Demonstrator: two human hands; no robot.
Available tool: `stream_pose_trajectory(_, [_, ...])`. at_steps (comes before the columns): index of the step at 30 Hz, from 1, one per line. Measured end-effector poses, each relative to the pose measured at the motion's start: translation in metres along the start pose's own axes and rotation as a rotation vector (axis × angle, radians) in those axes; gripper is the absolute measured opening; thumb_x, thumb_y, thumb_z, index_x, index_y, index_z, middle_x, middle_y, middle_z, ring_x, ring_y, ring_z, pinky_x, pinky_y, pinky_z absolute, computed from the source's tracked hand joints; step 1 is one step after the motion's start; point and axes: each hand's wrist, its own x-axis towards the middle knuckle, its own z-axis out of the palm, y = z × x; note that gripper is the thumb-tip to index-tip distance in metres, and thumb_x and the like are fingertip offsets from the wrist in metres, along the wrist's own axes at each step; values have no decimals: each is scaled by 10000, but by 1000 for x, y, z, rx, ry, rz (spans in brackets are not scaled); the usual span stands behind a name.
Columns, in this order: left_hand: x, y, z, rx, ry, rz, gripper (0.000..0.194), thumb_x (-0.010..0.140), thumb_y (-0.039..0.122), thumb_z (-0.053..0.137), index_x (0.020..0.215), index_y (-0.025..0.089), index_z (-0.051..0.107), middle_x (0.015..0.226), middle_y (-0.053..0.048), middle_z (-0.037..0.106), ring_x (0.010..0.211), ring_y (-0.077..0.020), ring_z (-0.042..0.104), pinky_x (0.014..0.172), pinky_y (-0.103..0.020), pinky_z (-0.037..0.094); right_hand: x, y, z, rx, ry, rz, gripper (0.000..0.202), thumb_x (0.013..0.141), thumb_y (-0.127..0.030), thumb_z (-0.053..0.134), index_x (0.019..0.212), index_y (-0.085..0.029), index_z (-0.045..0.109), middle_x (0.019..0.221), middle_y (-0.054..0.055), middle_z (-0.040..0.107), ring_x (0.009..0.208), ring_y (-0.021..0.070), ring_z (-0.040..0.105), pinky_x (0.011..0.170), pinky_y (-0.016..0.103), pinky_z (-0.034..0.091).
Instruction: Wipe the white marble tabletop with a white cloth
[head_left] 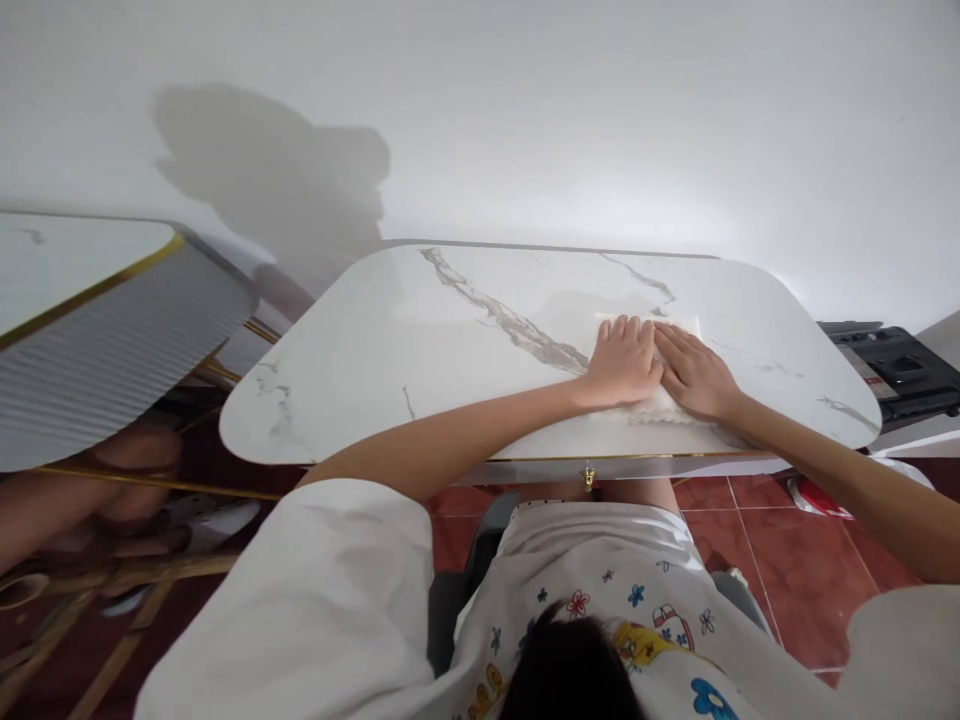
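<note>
A white cloth (pixel 664 405) with a scalloped edge lies flat on the white marble-patterned tabletop (pixel 360 350), right of its middle. My left hand (pixel 624 362) bears down on the cloth's left part, its fingers bent and held close together. Beside it, touching it at the thumb side, my right hand (pixel 696 372) lies flat on the cloth with its fingers stretched forward. Both hands cover much of the cloth, so its middle is hidden.
A pale wall (pixel 525 120) stands behind the tabletop. At the left is another marble-patterned table (pixel 75 250) with a ribbed side and gold trim; a person's leg (pixel 112 480) shows under it. A black appliance (pixel 900 365) sits at the right. Red floor tiles (pixel 795 560) lie below.
</note>
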Motion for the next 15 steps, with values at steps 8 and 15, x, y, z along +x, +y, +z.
stream_pose_trajectory(8, [63,-41,2,-34,70,-94,377,912,210,397,1255,149,541,1330,-146,590,1293,-291,473,1139,-446,296,79,35,22,3,-5,16,595,964,-315,264,1496,-91,410,1552,144,449,1448,294,395,1175,517,356])
stream_pose_trajectory(15, [114,-70,13,-70,150,-132,406,901,193,408,1277,160,557,1327,-143,604,1305,-292,476,1160,-460,285,131,72,36,59,12,-28,619,997,-404,197,1512,-125,397,1561,136,439,1444,307,394,1163,542,346])
